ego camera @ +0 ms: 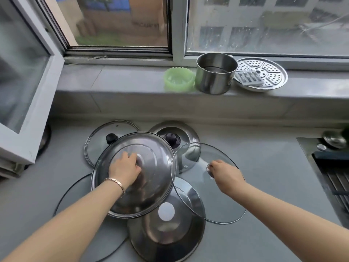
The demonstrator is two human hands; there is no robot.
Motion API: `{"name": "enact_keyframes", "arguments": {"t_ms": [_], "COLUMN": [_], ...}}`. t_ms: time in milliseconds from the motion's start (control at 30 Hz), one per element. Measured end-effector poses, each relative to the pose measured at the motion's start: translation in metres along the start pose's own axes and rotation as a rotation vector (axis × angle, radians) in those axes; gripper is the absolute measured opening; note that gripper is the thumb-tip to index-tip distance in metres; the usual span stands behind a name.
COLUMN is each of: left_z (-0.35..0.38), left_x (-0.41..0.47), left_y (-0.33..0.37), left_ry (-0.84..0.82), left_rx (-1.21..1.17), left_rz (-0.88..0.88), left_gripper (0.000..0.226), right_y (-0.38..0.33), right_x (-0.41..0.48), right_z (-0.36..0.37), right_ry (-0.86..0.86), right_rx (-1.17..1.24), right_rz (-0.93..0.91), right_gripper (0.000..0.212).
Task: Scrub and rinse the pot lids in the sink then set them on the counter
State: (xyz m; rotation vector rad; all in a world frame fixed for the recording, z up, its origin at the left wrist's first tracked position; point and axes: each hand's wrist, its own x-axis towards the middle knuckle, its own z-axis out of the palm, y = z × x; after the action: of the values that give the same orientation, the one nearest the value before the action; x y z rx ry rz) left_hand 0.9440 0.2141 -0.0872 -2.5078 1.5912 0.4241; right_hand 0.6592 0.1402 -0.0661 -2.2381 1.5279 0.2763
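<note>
Kitchen table, by the window: my left fingers [132,157] curl down over the centre of a broad domed stainless-steel lid [151,188]. As far as I can judge they are clamped on its knob, which is hidden under my left hand [125,168]. My right fingers [214,165] pinch the small metal knob of a clear round glass lid [222,205], which sits tilted, its edge overlapping the steel one.

Both lids are in the heap on the grey table [264,157]; the sink [332,178] lies well apart at the far right, so by my reading no washing has begun. To do this well, I should lift each lid straight up by its knob and free the glass rim from the steel before swinging right. Glass is slick and brittle; the steel is hard, smooth and mirror-bright.

Beneath lie a steel lid with a white centre disc [170,233] and a flat dark-rimmed glass lid [75,197]. Behind are a glass lid with a black knob [98,140] and another steel lid [181,130]. On the sill stand a pale green scalloped bowl [178,79], a steel pot [215,72] and a perforated steamer tray [268,72].
</note>
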Motion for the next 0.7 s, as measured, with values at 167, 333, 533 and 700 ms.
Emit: {"name": "enact_keyframes", "arguments": {"t_ms": [167, 333, 533, 700], "left_z": [0.007, 0.005, 0.004, -0.001], "left_x": [0.001, -0.003, -0.012, -0.021], "left_y": [0.005, 0.008, 0.012, 0.031], "left_ry": [-0.004, -0.003, -0.055, -0.109], "left_rx": [0.006, 0.005, 0.012, -0.012], "left_rz": [0.008, -0.015, -0.029, -0.052], "left_gripper": [0.028, 0.032, 0.039, 0.054], "right_y": [-0.001, -0.004, 0.011, 0.031], "right_x": [0.004, 0.009, 0.014, 0.008], "right_z": [0.025, 0.034, 0.036, 0.017], "right_ry": [0.017, 0.077, 0.006, -0.135], "right_rx": [0.082, 0.073, 0.291, 0.543], "right_rz": [0.048, 0.077, 0.051, 0.03], "right_gripper": [0.019, 0.018, 0.04, 0.062]}}
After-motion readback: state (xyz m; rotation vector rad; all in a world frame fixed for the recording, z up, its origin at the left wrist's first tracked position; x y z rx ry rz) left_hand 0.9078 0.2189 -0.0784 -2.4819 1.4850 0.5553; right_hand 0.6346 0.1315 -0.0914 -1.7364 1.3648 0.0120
